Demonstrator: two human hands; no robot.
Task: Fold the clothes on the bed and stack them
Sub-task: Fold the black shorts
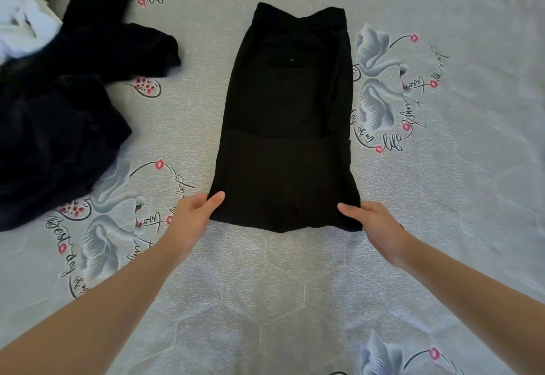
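The near left corner of the black trousers point(284, 127) is pinched by the left hand point(193, 215), thumb on top and fingers tucked beneath the cloth. The near right corner is pinched the same way by the right hand point(373, 224). The trousers are laid flat in the middle of the bedsheet point(295, 301), folded lengthwise, waistband at the far end. A heap of dark clothes point(59, 115) is seen well apart at the left, with white cloth point(20, 17) at the far left corner.

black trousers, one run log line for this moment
trousers: flat, part-folded | left hand: pinches near corner | right hand: pinches other near corner | dark pile: unfolded
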